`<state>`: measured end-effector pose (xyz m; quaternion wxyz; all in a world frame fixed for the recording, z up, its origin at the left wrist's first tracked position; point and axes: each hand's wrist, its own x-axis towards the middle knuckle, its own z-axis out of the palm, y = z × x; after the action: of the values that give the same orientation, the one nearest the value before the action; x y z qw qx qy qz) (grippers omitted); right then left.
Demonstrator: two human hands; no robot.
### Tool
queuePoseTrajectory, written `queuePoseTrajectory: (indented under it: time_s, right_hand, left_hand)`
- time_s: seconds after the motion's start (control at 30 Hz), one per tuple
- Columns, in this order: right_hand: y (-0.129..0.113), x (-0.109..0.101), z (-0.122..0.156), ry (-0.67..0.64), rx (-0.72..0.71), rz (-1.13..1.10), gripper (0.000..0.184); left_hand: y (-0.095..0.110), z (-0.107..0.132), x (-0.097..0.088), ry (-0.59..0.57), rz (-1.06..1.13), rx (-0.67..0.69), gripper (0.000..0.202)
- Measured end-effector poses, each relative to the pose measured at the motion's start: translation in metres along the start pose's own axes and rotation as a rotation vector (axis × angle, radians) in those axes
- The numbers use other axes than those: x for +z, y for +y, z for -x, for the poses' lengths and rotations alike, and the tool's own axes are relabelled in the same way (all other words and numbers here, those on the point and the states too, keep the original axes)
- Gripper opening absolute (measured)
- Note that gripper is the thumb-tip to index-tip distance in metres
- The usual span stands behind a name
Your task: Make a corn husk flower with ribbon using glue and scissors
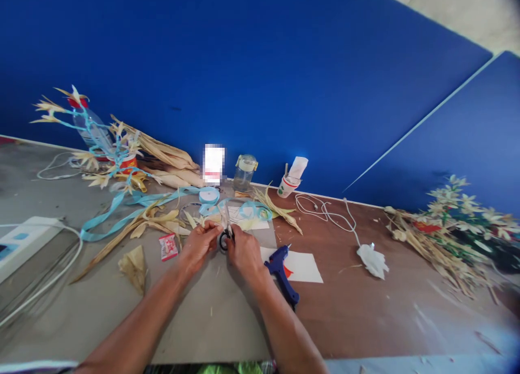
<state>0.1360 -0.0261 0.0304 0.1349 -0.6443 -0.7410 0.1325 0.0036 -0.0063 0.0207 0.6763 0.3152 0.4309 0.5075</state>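
My right hand (247, 250) grips a pair of scissors (225, 237) with dark handles, blades pointing away from me. Close beside it, my left hand (200, 245) is closed in a pinch near the blades; what lies between its fingertips is too small to make out. Pale dry corn husk strips (152, 218) lie just beyond and left of the left hand. Past the scissors are a roll of light blue ribbon (208, 195) and loose ribbon loops. A red and white packet (168, 247) rests by my left wrist, and a blue glue gun (280, 271) lies right of my right forearm.
Left stand a blue-stemmed husk flower branch (87, 128) and a white power strip (30, 244). A lidded jar (244, 174) and a cup (288, 185) stand by the blue partition (260, 81). White cable (325, 206), crumpled tissue (372, 261) and white flowers (459, 206) are right.
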Motion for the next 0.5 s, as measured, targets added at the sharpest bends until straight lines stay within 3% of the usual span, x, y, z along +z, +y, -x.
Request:
queuePoseTrajectory:
  time_s: [0.5]
  right_hand:
    - [0.0026,0.0066,-0.0012,0.045,-0.068,-0.172,0.04]
  left_hand:
    - [-0.0072,-0.0041,-0.0009,0.006,-0.018,-0.025,0.041]
